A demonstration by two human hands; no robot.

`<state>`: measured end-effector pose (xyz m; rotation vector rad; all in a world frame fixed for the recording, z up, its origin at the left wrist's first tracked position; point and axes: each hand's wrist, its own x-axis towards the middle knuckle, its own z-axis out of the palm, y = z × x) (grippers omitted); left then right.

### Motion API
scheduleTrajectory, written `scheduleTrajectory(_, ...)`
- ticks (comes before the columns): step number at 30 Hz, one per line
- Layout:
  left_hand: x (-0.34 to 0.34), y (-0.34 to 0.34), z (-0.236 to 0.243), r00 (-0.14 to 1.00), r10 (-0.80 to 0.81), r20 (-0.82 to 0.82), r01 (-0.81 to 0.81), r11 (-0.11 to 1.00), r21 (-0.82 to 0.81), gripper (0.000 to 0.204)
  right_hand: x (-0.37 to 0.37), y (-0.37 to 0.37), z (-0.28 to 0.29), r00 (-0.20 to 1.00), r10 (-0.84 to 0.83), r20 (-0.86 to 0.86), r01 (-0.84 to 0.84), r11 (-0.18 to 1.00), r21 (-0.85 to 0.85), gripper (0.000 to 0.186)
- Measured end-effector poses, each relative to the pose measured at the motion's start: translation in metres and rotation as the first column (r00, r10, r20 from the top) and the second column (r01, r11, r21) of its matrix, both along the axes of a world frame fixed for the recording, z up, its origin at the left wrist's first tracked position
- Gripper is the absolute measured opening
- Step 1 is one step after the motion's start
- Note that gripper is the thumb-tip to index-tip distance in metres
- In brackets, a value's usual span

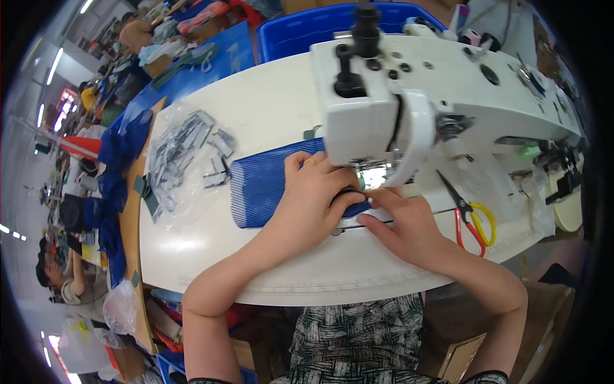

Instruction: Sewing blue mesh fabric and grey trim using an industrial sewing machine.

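Observation:
A piece of blue mesh fabric (259,192) lies on the white sewing table, its right end under the head of a white sewing machine (364,131). My left hand (313,195) rests over the fabric, thumb and fingers closed on its edge close to the lit needle area. A small dark strip shows beneath those fingers. From the other side, my right hand (406,224) pinches at the fabric's right end, thumb and forefinger just below the needle. The exact spot between its fingertips is partly hidden.
Scissors with red and yellow handles (472,224) lie right of my right hand. A clear plastic bag of small grey pieces (182,150) is at the left of the table. Behind the machine stands a blue bin (288,35). Other people work farther left.

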<state>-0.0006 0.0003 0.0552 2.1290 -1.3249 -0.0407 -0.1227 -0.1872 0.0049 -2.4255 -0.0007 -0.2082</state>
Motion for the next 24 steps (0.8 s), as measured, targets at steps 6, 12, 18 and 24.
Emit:
scheduleTrajectory(6,-0.012,-0.018,-0.018,0.989,0.104,-0.103,-0.074,0.963,0.258,0.012,0.009,0.000,-0.043,0.977,0.023,0.211,-0.058,0.985,0.161,0.033)
scheduleTrajectory(12,0.009,0.004,-0.046,0.993,0.118,0.032,-0.118,0.993,-0.003,0.021,0.032,0.012,-0.030,0.980,-0.085,0.180,0.041,0.971,0.237,0.018)
scheduleTrajectory(18,0.007,-0.004,-0.049,0.991,0.121,0.057,-0.120,0.993,-0.019,0.022,0.024,0.015,-0.047,0.968,-0.093,0.233,-0.002,0.926,0.378,0.013)
scheduleTrajectory(24,0.006,0.001,-0.025,0.994,0.071,0.083,-0.079,0.992,0.103,0.012,0.014,0.019,-0.046,0.875,0.132,0.466,-0.282,0.921,0.268,0.012)
